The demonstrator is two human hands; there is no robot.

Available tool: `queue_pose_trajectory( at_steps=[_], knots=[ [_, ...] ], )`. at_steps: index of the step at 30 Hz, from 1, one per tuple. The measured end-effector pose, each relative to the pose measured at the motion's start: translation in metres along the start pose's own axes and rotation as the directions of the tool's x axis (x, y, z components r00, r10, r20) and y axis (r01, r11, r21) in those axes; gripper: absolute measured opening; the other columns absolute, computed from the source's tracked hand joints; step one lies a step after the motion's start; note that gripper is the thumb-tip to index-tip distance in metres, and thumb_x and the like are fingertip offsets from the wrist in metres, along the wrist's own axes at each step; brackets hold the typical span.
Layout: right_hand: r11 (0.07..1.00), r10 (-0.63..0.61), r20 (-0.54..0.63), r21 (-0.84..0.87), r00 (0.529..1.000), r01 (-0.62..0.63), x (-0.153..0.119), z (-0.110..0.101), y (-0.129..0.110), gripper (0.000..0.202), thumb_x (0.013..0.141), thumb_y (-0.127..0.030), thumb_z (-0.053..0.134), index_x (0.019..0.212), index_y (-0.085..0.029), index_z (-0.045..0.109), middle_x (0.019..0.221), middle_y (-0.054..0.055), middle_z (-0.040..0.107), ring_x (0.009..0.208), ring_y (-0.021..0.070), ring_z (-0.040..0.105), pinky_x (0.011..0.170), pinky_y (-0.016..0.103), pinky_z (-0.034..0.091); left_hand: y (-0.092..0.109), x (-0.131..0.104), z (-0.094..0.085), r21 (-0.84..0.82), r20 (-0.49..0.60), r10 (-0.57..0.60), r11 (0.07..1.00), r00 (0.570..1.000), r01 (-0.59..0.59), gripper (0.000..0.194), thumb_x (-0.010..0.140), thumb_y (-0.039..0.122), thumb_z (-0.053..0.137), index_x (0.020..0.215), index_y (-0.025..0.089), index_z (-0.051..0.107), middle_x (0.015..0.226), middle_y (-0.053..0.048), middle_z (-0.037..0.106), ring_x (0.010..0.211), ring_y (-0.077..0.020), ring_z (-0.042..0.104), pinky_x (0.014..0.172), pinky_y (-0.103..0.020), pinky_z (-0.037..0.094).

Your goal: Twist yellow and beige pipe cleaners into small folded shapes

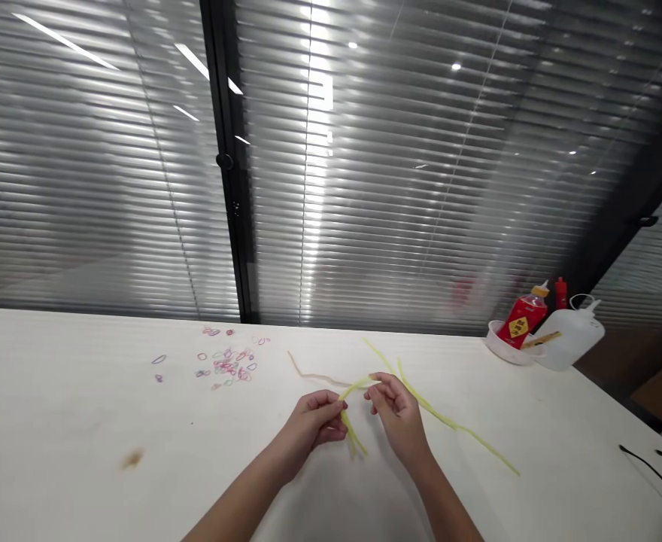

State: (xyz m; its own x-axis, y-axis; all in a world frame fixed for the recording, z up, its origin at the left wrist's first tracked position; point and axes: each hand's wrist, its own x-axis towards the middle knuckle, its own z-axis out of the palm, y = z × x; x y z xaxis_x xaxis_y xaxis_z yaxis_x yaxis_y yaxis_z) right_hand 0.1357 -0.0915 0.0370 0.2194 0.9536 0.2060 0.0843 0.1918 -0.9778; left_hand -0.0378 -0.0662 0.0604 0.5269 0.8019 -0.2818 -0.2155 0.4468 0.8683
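Observation:
My left hand (317,418) is closed in a pinch on a yellow pipe cleaner (354,387), low over the white table. Its strands hang below the pinch, and another part arcs up to the right. At that arc's far end, the curled fingers of my right hand (402,418) grip the same pipe cleaner. More yellow pipe cleaners (460,427) lie on the table, running from behind my right hand toward the lower right. A thin tan strand (314,375), bent near its left end, lies just beyond my hands.
Small coloured rubber bands (229,365) lie scattered at the left. At the back right stand a white bowl (497,348), a red bottle (526,320) and a translucent squeeze bottle (573,335). Black thin arms of what look like glasses (652,473) rest at the right edge. Blinds (365,188) rise behind the table.

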Motion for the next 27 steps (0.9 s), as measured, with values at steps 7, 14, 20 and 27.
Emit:
queue_pose_trajectory(
  at_steps=[7,14,20,27],
  knots=[
    [0.998,-0.003,0.074,-0.062,0.997,0.008,-0.002,0.002,-0.001,0.038,0.082,-0.041,0.054,0.108,-0.014,0.055,0.087,0.009,0.062,0.078,0.0165,0.058,0.074,0.030,0.048,0.005,0.008,-0.007,-0.313,-0.200,0.109,0.935,0.974,-0.169,0.020,0.076,0.023,0.065,0.089,0.012,0.056,0.083,-0.006,0.061,0.079,-0.0108,0.062,0.078,-0.020,0.050],
    [0.999,-0.041,0.000,-0.029,0.999,0.041,-0.008,0.014,0.001,0.040,0.075,-0.036,0.064,0.109,-0.015,0.059,0.089,0.008,0.061,0.074,0.0154,0.058,0.072,0.031,0.050,0.003,0.003,-0.002,-0.309,-0.205,0.135,0.931,0.969,-0.195,0.021,0.077,0.023,0.065,0.093,0.012,0.057,0.086,-0.007,0.063,0.083,-0.0124,0.063,0.078,-0.020,0.051],
    [0.990,-0.133,-0.062,-0.050,0.989,0.130,-0.008,0.014,0.001,0.036,0.074,-0.031,0.065,0.106,-0.015,0.061,0.087,0.008,0.062,0.076,0.0159,0.060,0.071,0.031,0.051,0.002,0.001,0.003,-0.294,-0.175,0.141,0.937,0.974,-0.188,0.023,0.076,0.025,0.066,0.092,0.013,0.058,0.084,-0.006,0.064,0.083,-0.0122,0.063,0.078,-0.020,0.052],
    [0.933,-0.300,-0.077,-0.232,0.951,0.276,-0.009,0.009,-0.002,0.026,0.074,-0.027,0.066,0.099,-0.017,0.065,0.078,0.005,0.064,0.073,0.0159,0.060,0.068,0.030,0.051,0.003,0.001,0.005,-0.319,-0.160,0.112,0.934,0.981,-0.158,0.021,0.076,0.025,0.066,0.089,0.013,0.057,0.085,-0.006,0.062,0.082,-0.0116,0.063,0.077,-0.020,0.052]
  ],
)
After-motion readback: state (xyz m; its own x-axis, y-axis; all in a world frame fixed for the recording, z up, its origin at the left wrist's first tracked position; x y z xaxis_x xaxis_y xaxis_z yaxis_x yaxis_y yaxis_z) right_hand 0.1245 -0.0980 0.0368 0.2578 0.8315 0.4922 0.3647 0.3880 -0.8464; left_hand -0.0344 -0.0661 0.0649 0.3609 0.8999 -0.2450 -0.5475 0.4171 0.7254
